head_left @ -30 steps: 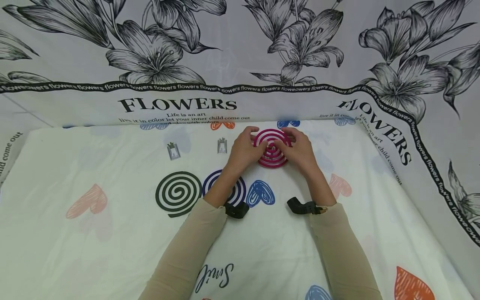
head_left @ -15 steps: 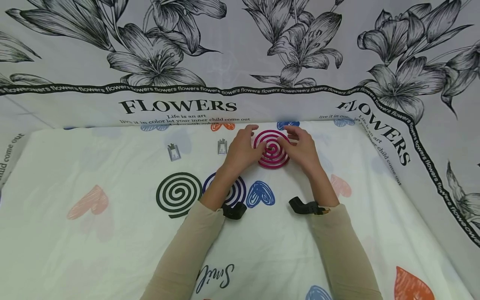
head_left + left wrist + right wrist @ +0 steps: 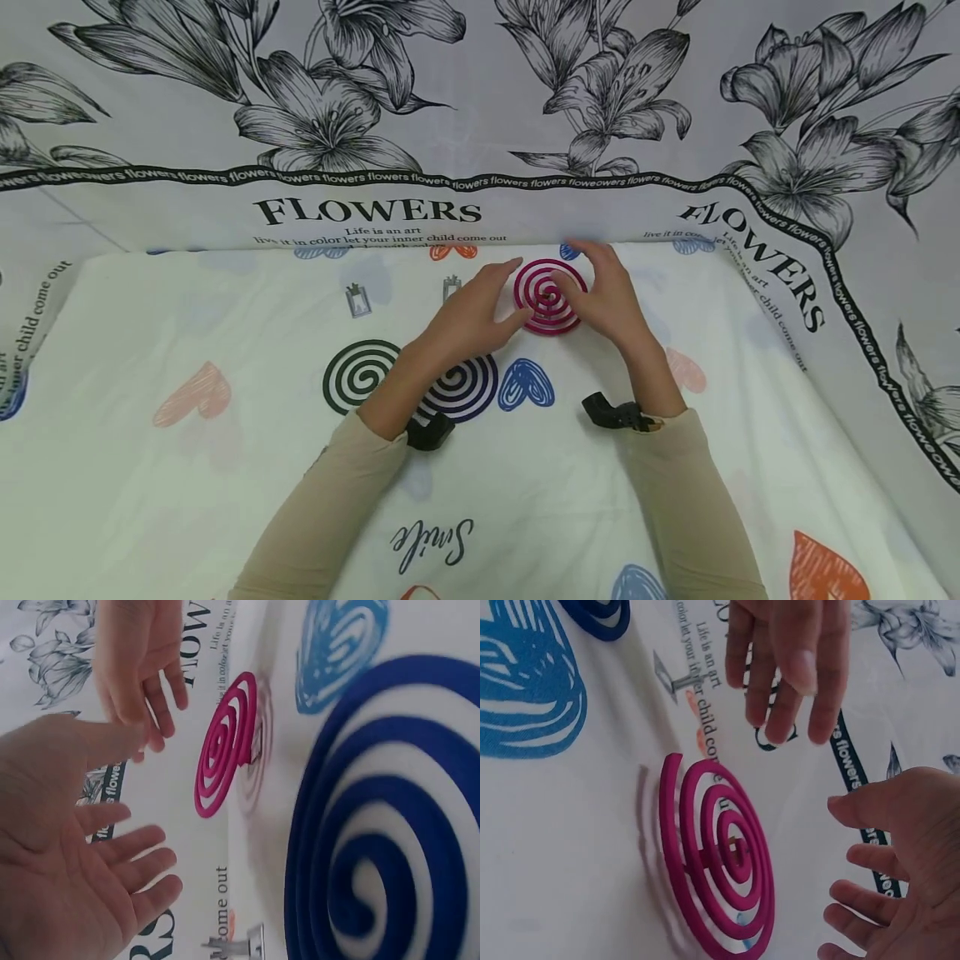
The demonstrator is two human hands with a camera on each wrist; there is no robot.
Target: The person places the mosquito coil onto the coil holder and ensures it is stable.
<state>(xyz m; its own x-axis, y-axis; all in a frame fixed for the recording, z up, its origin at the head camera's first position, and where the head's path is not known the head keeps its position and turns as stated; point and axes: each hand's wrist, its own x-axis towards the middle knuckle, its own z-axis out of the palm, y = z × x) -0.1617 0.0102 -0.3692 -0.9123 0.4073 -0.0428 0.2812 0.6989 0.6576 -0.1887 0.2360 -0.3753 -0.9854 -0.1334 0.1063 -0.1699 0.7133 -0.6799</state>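
Observation:
A pink mosquito coil (image 3: 546, 310) lies flat above the cloth at the far middle, raised on a small metal stand (image 3: 256, 744) that is mostly hidden under it. A brassy tip shows at the coil's centre in the right wrist view. My left hand (image 3: 467, 315) is to its left, fingers spread and holding nothing. On the other side hovers my right hand (image 3: 606, 296), its fingers apart; the wrist views show a gap between it and the coil. Below my left forearm lie a dark green coil (image 3: 358, 375) and a blue coil (image 3: 463, 404), both partly covered by it.
Two small metal coil stands lie on the cloth left of my hands: one stand (image 3: 358, 301) in full view, the other stand (image 3: 451, 287) partly behind my left hand. A white printed cloth (image 3: 525, 508) covers the table, and a flower-printed sheet (image 3: 487, 125) rises behind it.
Both hands have come away from the pink coil, which stays raised in place. My left hand has moved left and toward me; the right hand has opened wider and shifted slightly right.

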